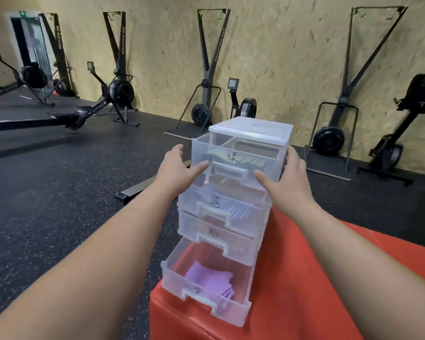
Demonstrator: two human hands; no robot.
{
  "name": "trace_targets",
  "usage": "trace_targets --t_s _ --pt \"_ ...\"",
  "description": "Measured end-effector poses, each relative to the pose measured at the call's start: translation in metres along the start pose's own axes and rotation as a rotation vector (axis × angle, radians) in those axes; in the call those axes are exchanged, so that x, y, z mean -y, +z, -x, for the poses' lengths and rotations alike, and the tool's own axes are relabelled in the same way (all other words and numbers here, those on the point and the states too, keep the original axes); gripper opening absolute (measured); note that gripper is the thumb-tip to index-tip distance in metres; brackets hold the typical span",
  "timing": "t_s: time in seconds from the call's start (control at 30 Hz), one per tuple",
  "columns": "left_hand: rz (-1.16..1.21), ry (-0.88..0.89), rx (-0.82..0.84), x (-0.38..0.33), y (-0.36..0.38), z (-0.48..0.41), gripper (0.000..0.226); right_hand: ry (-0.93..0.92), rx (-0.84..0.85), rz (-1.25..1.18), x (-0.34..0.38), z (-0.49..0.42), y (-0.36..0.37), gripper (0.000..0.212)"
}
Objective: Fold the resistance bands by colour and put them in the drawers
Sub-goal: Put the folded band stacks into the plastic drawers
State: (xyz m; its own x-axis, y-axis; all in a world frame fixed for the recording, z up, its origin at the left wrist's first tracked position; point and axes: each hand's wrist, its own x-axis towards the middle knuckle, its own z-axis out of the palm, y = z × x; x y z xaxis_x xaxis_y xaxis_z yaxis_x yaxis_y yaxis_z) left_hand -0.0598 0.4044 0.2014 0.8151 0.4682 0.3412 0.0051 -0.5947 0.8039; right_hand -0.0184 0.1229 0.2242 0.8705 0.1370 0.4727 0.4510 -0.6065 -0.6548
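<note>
Both open, left grip (179,168) and right grip (290,173) pressed the top drawer (241,168), so a hard shove could've toppled the tower (253,127).

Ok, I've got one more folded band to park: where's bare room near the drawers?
Bare: the red box right of the drawer unit, and the unit's white lid. Crowded: the box's near corner, under the pulled-out bottom drawer, and the top drawer, where the left hand and right hand rest.

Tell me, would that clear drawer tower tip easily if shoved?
Probably: the drawer tower is tall, narrow, thin plastic, likely light. Its bottom drawer is pulled out to the red box's edge, so a hard shove might topple it.
</note>
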Motion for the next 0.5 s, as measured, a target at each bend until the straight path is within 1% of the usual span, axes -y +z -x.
trace_targets --t_s 0.07,0.13,0.17,0.23,0.3,0.4,0.5 --pt "0.089 -0.019 0.1 0.01 0.002 -0.04 0.113 0.04 -0.025 -0.06 -0.011 -0.019 0.016 0.116" --pt "0.178 -0.012 0.23 0.021 0.002 -0.077 0.118 0.058 -0.018 -0.13 -0.023 -0.036 0.027 0.12" --pt "0.209 -0.006 0.294 0.025 0.003 -0.092 0.117 0.065 -0.013 -0.174 -0.029 -0.043 0.029 0.12" --pt "0.256 0.018 0.425 0.025 0.004 -0.112 0.099 0.072 0.0 -0.244 -0.04 -0.057 0.03 0.118" --pt "0.272 0.061 0.511 0.017 0.01 -0.126 0.079 0.081 -0.013 -0.265 -0.048 -0.069 0.032 0.109" --pt "0.272 0.114 0.527 0.012 0.028 -0.142 0.068 0.096 -0.101 -0.212 -0.057 -0.082 0.038 0.1" --pt "0.26 0.144 0.458 0.014 0.048 -0.155 0.059 0.114 -0.192 -0.12 -0.06 -0.091 0.044 0.09"
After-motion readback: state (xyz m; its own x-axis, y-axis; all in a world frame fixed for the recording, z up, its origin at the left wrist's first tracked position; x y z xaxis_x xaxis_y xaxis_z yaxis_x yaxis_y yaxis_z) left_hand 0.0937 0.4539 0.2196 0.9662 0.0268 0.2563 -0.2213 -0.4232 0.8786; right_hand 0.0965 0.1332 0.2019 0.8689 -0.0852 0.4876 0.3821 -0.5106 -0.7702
